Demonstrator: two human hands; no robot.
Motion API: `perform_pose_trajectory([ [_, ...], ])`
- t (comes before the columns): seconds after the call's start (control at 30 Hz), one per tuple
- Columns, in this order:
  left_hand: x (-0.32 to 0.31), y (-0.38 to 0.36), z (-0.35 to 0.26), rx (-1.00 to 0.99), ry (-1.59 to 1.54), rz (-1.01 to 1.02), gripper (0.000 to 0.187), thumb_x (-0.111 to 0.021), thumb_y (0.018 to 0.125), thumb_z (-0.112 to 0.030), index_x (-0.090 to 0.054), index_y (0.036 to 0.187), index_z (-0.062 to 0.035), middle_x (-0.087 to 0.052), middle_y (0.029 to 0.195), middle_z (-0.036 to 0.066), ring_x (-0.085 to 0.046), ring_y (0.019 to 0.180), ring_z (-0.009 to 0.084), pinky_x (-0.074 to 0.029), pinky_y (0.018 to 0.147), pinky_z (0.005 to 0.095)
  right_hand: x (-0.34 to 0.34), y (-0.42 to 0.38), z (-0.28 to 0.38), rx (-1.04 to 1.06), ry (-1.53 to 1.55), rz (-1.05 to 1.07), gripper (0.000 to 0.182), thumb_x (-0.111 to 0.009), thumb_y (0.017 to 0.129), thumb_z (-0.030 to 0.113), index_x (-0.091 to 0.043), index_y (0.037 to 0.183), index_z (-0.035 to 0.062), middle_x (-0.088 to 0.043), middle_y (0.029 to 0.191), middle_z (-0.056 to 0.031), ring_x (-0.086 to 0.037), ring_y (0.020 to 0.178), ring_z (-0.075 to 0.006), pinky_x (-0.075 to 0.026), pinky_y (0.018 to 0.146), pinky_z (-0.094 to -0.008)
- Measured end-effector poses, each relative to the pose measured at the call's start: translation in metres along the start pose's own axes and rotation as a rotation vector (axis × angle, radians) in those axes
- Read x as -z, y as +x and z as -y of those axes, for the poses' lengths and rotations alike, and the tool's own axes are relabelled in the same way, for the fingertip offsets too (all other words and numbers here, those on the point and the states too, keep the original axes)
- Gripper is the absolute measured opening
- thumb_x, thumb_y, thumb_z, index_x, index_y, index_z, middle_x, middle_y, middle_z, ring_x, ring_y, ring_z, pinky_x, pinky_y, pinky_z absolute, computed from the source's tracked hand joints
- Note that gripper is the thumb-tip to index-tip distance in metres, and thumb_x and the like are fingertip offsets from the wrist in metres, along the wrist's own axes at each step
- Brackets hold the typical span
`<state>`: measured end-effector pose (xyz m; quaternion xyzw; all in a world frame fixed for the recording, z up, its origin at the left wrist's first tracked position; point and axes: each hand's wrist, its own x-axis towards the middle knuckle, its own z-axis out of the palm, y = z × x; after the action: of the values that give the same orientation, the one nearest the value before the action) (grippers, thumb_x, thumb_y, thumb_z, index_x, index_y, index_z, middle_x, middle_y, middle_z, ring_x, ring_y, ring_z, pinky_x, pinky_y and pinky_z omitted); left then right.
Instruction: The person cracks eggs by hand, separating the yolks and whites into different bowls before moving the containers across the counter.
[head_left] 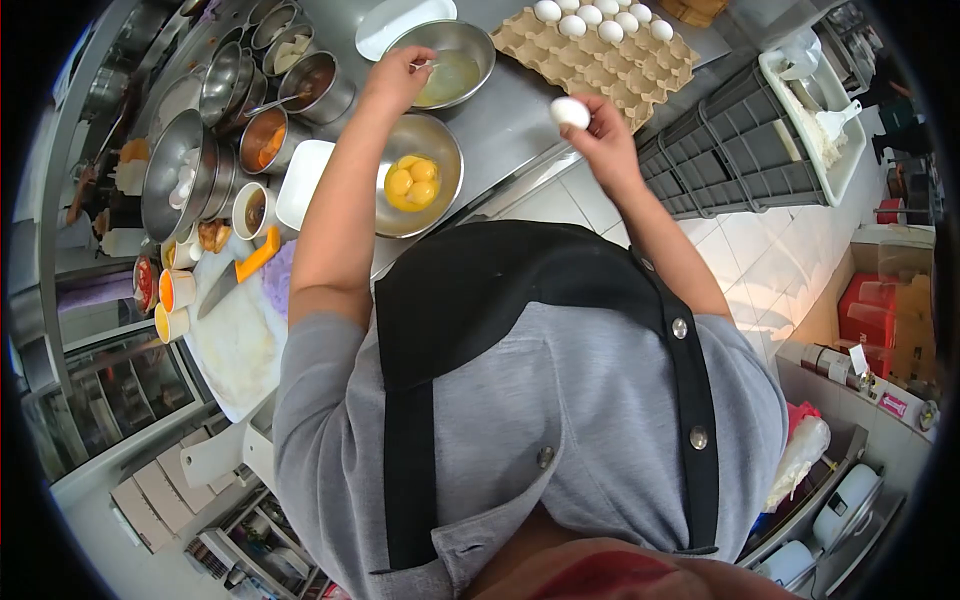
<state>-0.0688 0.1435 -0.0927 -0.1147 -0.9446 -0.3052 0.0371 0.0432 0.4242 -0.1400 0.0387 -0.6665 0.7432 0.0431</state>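
In the head view, my right hand (608, 142) grips a whole white egg (569, 111) between thumb and fingers, just in front of the cardboard egg tray (585, 72). Pinched fingers of my left hand (400, 78) are over the left rim of a steel bowl (482, 62) with clear egg white (452, 78) in it. Whatever those fingers hold, if anything, is too small to make out. Nearer to me, a second steel bowl (448, 165) contains several egg yolks (411, 183). White eggs (590, 14) fill the tray's far rows.
Steel pots (325, 90) and bowls crowd the counter's left side, beside a white tray (303, 185). An orange-handled knife (258, 256) lies on a white cutting board (235, 340). Grey crates (735, 140) stand at right, topped by a white tub (845, 165) with a scoop.
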Motion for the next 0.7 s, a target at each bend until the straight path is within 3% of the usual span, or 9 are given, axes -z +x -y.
perform_pose_trajectory([
  [0.07, -0.007, 0.006, 0.010, -0.024, -0.096, 0.007, 0.024, -0.059, 0.081, -0.014, -0.062, 0.104, -0.0076, -0.064, 0.092, 0.007, -0.060, 0.082, 0.0154, -0.047, 0.076, 0.0268, -0.007, -0.013, -0.004, -0.090, -0.135, 0.026, 0.043, -0.068, 0.073, 0.011, -0.050, 0.111, 0.0020, -0.058, 0.102, -0.0062, -0.056, 0.092, -0.0134, -0.046, 0.079, -0.0268],
  [0.13, -0.009, 0.008, 0.005, -0.013, -0.312, -0.009, 0.023, -0.056, 0.085, -0.013, -0.061, 0.107, -0.0068, -0.063, 0.092, 0.003, -0.057, 0.083, 0.0099, -0.045, 0.077, 0.0232, -0.010, -0.016, -0.004, -0.072, -0.156, 0.014, 0.044, -0.069, 0.072, 0.013, -0.050, 0.111, 0.0018, -0.056, 0.104, -0.0074, -0.056, 0.092, -0.0142, -0.046, 0.080, -0.0286],
  [0.27, -0.005, 0.006, -0.009, 0.012, -0.386, 0.014, 0.024, -0.057, 0.085, -0.014, -0.061, 0.107, -0.0072, -0.062, 0.092, 0.003, -0.056, 0.083, 0.0095, -0.044, 0.076, 0.0229, -0.013, -0.016, 0.017, 0.160, -0.249, -0.058, 0.042, -0.068, 0.072, 0.010, -0.050, 0.108, -0.0009, -0.053, 0.105, -0.0116, -0.055, 0.095, -0.0180, -0.047, 0.082, -0.0304],
  [0.33, -0.004, 0.004, -0.014, 0.017, -0.444, 0.026, 0.024, -0.056, 0.086, -0.015, -0.061, 0.108, -0.0074, -0.062, 0.093, 0.002, -0.055, 0.084, 0.0094, -0.044, 0.076, 0.0231, -0.012, -0.014, 0.010, 0.430, -0.345, -0.107, 0.038, -0.067, 0.072, 0.009, -0.050, 0.105, -0.0007, -0.053, 0.102, -0.0130, -0.054, 0.094, -0.0191, -0.047, 0.080, -0.0300],
  [0.4, -0.005, 0.004, -0.014, 0.004, -0.470, 0.035, 0.024, -0.056, 0.086, -0.015, -0.061, 0.108, -0.0071, -0.062, 0.094, 0.002, -0.055, 0.084, 0.0094, -0.044, 0.076, 0.0232, -0.006, -0.016, -0.014, 0.434, -0.396, -0.106, 0.037, -0.067, 0.071, 0.009, -0.049, 0.102, -0.0002, -0.051, 0.101, -0.0147, -0.053, 0.092, -0.0240, -0.046, 0.079, -0.0321],
  [0.47, -0.005, 0.001, -0.015, -0.004, -0.493, 0.040, 0.025, -0.056, 0.086, -0.015, -0.060, 0.109, -0.0069, -0.062, 0.094, 0.002, -0.055, 0.085, 0.0095, -0.044, 0.076, 0.0233, -0.001, -0.018, -0.036, 0.494, -0.703, -0.047, 0.039, -0.067, 0.070, 0.010, -0.049, 0.103, 0.0000, -0.051, 0.100, -0.0158, -0.051, 0.092, -0.0297, -0.044, 0.079, -0.0348],
  [0.53, -0.004, -0.001, -0.018, -0.036, -0.571, 0.106, 0.027, -0.056, 0.085, -0.015, -0.058, 0.112, -0.0070, -0.061, 0.098, 0.002, -0.055, 0.087, 0.0097, -0.044, 0.079, 0.0241, -0.005, -0.019, -0.041, 0.422, -0.720, -0.027, 0.040, -0.067, 0.069, 0.011, -0.048, 0.103, 0.0002, -0.050, 0.099, -0.0168, -0.049, 0.093, -0.0340, -0.041, 0.080, -0.0365],
  [0.63, -0.002, -0.004, -0.025, -0.078, -0.594, 0.211, 0.032, -0.056, 0.085, -0.013, -0.054, 0.117, -0.0076, -0.058, 0.106, 0.002, -0.053, 0.093, 0.0098, -0.043, 0.084, 0.0251, -0.015, -0.016, -0.032, 0.369, -0.687, -0.027, 0.040, -0.068, 0.071, 0.012, -0.048, 0.103, 0.0007, -0.052, 0.098, -0.0140, -0.052, 0.092, -0.0285, -0.044, 0.078, -0.0349],
  [0.7, 0.002, -0.013, -0.040, -0.103, -0.586, 0.301, 0.036, -0.056, 0.085, -0.012, -0.051, 0.121, -0.0080, -0.056, 0.112, 0.003, -0.052, 0.097, 0.0105, -0.042, 0.087, 0.0259, -0.028, -0.006, -0.015, 0.069, -0.234, -0.038, 0.036, -0.066, 0.076, 0.015, -0.049, 0.104, -0.0004, -0.054, 0.099, -0.0108, -0.056, 0.090, -0.0207, -0.048, 0.073, -0.0317],
])
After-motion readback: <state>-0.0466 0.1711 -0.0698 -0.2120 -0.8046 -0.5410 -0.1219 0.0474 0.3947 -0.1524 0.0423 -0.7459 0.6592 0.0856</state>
